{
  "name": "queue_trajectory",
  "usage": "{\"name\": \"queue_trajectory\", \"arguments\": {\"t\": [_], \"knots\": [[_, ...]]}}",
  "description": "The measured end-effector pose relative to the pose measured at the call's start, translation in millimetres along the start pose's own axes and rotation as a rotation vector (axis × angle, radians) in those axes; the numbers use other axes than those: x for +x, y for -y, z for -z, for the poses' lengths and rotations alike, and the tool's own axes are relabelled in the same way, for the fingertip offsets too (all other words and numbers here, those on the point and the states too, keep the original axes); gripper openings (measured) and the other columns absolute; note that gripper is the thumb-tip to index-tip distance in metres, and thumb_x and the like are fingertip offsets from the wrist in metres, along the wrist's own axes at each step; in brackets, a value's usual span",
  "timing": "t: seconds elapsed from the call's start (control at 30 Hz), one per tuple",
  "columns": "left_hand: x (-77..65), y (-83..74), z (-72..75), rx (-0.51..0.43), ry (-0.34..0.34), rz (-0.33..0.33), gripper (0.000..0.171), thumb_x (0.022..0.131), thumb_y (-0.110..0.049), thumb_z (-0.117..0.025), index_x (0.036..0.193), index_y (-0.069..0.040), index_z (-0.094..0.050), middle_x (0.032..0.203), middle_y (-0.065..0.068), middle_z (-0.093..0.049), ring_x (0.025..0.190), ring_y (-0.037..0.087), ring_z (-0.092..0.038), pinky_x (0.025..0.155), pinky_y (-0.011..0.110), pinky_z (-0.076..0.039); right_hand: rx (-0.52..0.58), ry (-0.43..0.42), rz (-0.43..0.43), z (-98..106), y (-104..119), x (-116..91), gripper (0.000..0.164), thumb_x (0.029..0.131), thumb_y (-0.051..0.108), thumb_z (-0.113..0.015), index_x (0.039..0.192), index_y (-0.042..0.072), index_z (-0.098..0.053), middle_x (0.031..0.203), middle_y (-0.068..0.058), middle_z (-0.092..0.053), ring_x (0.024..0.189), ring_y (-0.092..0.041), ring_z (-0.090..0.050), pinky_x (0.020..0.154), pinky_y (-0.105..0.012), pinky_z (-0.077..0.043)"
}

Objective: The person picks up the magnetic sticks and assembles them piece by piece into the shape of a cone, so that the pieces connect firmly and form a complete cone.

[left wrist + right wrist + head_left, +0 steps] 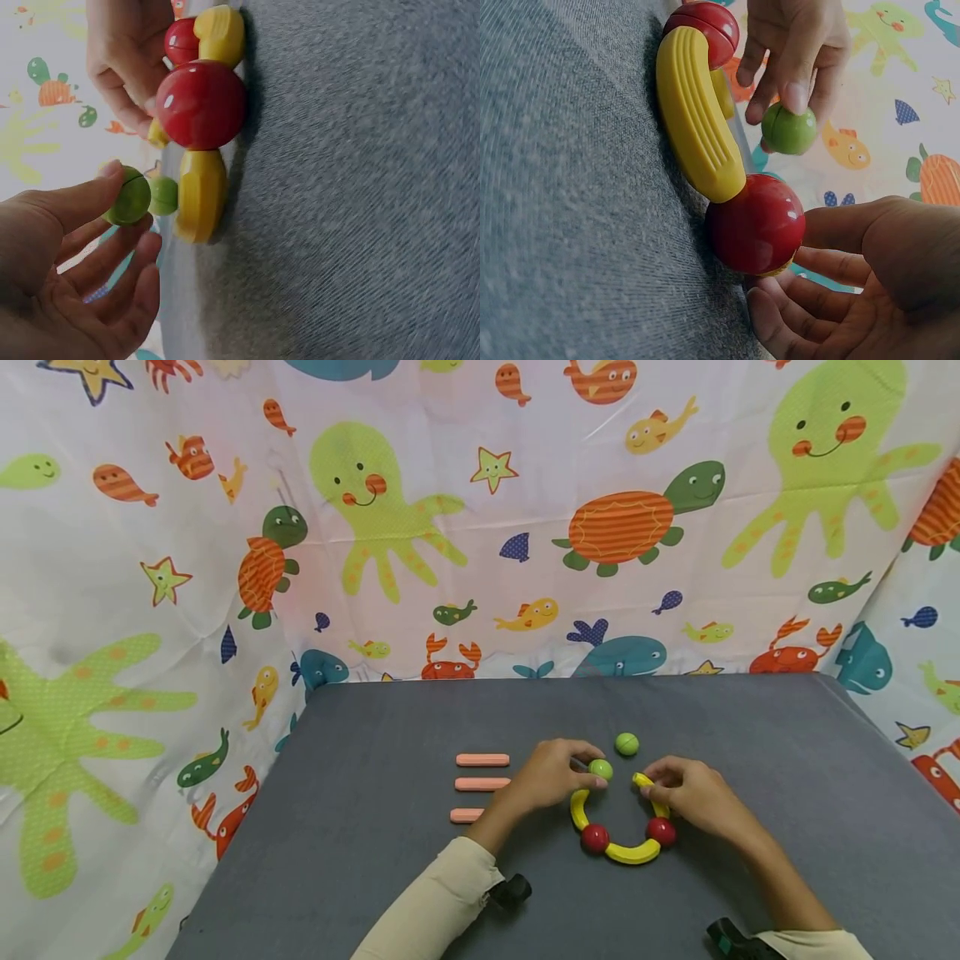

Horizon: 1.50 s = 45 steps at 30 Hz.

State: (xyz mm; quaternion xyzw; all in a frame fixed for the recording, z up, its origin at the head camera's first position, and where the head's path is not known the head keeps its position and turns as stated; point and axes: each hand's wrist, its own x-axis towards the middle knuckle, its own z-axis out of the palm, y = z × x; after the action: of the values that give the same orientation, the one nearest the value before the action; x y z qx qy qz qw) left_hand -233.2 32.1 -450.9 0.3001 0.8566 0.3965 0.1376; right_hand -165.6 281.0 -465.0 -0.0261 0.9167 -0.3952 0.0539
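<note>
Between thumb and fingers, my left hand (552,774) pinches a small green ball (129,196) with a groove round it. My right hand (696,793) holds the upper part of a yellow toy banana (661,811) at the right; the right wrist view hides most of that banana behind a red ball (756,225). Three toy bananas and two red balls make a U on the table, with a second banana (633,853) at the bottom and a third banana (578,810) on the left. Another red ball (595,838) sits at the lower left bend.
A second green ball (627,744) lies beyond the hands, above the U's opening. Three pink sticks, one of them the top stick (482,760), lie in parallel to the left, partly behind my left arm. A sea-animal curtain (450,468) borders the grey table (360,827).
</note>
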Motion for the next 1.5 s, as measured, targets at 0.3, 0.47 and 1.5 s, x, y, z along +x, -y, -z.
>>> {"name": "queue_trajectory", "arguments": {"t": [0.3,0.47,1.5], "knots": [[9.8,3.2,-14.9,0.039,0.014,0.023,0.039,0.096,-0.027,-0.082,0.131,-0.013,-0.075,0.118,-0.002,-0.076,0.102,0.005,-0.069,0.084,0.019,-0.055,0.002,-0.003,0.005,-2,1,1,0.029,0.098,0.023,-0.078,0.121,0.005,-0.075,0.094,-0.004,-0.070,0.077,-0.020,-0.059,0.061,-0.030,-0.048],[13.5,3.5,-21.7,0.044,0.010,0.045,0.037,0.096,-0.029,-0.082,0.129,-0.015,-0.076,0.115,-0.006,-0.076,0.101,0.003,-0.067,0.086,0.019,-0.054,-0.011,-0.024,0.027,-5,1,2,0.027,0.097,0.022,-0.079,0.119,0.006,-0.076,0.094,-0.004,-0.071,0.081,-0.020,-0.060,0.064,-0.029,-0.048],[-16.7,18.0,-14.7,-0.056,-0.079,0.057,0.042,0.089,-0.015,-0.087,0.129,-0.006,-0.074,0.111,0.006,-0.075,0.093,0.008,-0.067,0.082,0.020,-0.054,-0.022,-0.018,0.038,-7,3,2,0.021,0.097,0.023,-0.079,0.113,0.009,-0.079,0.093,-0.001,-0.071,0.084,-0.019,-0.060,0.066,-0.028,-0.047]]}}
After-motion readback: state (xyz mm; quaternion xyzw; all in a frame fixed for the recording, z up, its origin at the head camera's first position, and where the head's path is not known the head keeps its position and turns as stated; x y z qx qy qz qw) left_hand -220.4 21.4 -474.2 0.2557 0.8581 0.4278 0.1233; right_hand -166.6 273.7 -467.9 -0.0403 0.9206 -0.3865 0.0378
